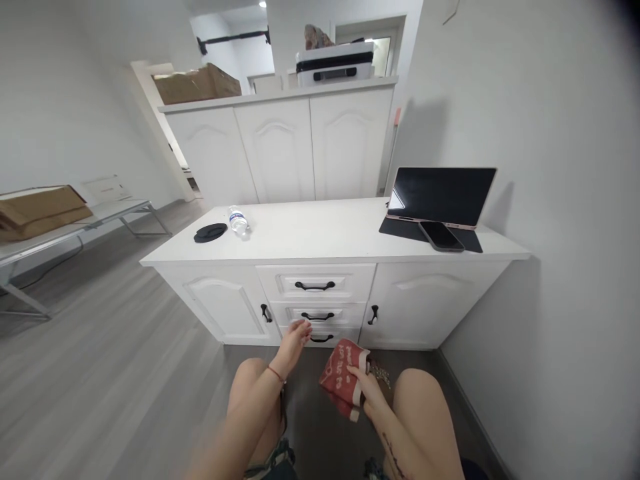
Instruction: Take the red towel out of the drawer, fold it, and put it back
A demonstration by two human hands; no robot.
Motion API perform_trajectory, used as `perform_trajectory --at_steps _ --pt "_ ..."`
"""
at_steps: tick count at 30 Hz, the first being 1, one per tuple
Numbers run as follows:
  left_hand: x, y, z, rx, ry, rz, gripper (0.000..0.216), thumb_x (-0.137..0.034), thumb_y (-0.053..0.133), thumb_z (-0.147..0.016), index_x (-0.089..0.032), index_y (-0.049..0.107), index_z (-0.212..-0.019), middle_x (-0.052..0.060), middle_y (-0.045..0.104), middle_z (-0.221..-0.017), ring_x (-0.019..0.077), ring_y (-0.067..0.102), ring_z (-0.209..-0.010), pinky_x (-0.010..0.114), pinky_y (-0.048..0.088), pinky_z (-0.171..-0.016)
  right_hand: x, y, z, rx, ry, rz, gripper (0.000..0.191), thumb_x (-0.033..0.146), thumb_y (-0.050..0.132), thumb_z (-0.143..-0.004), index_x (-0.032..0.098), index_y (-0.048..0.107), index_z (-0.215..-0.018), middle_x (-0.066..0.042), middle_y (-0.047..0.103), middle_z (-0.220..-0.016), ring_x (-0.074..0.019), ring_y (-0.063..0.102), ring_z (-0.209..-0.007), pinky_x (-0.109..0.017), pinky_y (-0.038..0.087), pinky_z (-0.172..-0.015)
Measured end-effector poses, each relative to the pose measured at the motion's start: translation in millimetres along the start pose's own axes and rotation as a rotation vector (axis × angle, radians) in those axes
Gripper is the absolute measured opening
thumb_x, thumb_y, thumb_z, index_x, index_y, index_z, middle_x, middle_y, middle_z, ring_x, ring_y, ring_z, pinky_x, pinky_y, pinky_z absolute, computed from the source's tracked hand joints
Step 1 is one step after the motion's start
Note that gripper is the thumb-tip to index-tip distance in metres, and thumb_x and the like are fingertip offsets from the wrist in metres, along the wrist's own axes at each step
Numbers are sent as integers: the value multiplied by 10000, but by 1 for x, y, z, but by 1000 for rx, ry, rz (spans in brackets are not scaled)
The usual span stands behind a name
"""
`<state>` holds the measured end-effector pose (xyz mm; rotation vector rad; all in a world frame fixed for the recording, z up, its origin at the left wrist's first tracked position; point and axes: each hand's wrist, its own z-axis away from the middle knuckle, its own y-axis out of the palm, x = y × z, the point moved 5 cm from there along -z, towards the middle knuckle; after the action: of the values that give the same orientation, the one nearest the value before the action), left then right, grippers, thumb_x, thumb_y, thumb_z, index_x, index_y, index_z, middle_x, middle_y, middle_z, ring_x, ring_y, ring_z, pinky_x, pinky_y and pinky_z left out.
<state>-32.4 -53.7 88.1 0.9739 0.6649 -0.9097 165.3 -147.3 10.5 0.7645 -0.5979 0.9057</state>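
Observation:
My right hand [367, 390] is closed on a red cloth [341, 373] with white lettering and pale edges, held low between my knees in front of the cabinet. Whether it is a flat cloth or a pouch, I cannot tell. My left hand [297, 335] reaches forward with nothing in it, its fingers loosely stretched. In the picture it overlaps the drawer front near the middle drawer handle [318, 316] and the bottom drawer handle [323, 339]; contact with either is not clear. All three drawers of the white cabinet [320, 253] are closed.
On the cabinet top are a plastic bottle [239, 221], a flat black object [211, 232], a tablet [443, 195] propped up, and a phone [441, 236]. A wall [565, 200] rises at right. A side table [115, 208] with a cardboard box [43, 212] stands at left.

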Motion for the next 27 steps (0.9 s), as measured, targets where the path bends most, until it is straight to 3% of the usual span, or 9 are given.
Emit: perform_trajectory --at_steps 4,9,13,21,27 --pt "-51 44 -24 -74 -16 147 112 -142 702 -809 -172 599 -777 41 648 -788 115 634 -731 236 482 -752 -16 -3 -14 -16 58 -92 471 273 838 -472 138 641 -879 -75 752 -714 -266 720 -687 -336 585 -656" --pt "-71 71 -57 -81 -51 164 104 -165 665 -844 -170 600 -764 48 619 -720 121 590 -645 244 500 -699 -21 -10 -22 -16 29 -84 497 314 835 -414 152 652 -846 -62 750 -663 -264 733 -675 -301 574 -614" --pt "-67 71 -65 -78 -31 168 116 -129 645 -844 -169 597 -746 27 627 -677 97 528 -569 236 495 -659 -23 -12 -27 -25 5 -65 484 333 827 -433 159 653 -850 -59 751 -668 -269 740 -703 -294 573 -610" --pt "-58 63 -48 -53 28 181 126 -177 671 -838 -187 576 -758 14 662 -764 90 573 -650 275 508 -775 -7 -1 -14 -24 55 -92 503 323 838 -449 161 660 -891 -76 769 -744 -271 745 -760 -307 594 -645" --pt "-48 55 -30 -45 38 202 193 -220 751 -773 -188 562 -754 -3 653 -740 83 555 -619 281 504 -766 16 1 6 101 95 -118 379 413 799 -560 190 698 -849 -83 769 -773 -314 739 -857 -373 602 -745"
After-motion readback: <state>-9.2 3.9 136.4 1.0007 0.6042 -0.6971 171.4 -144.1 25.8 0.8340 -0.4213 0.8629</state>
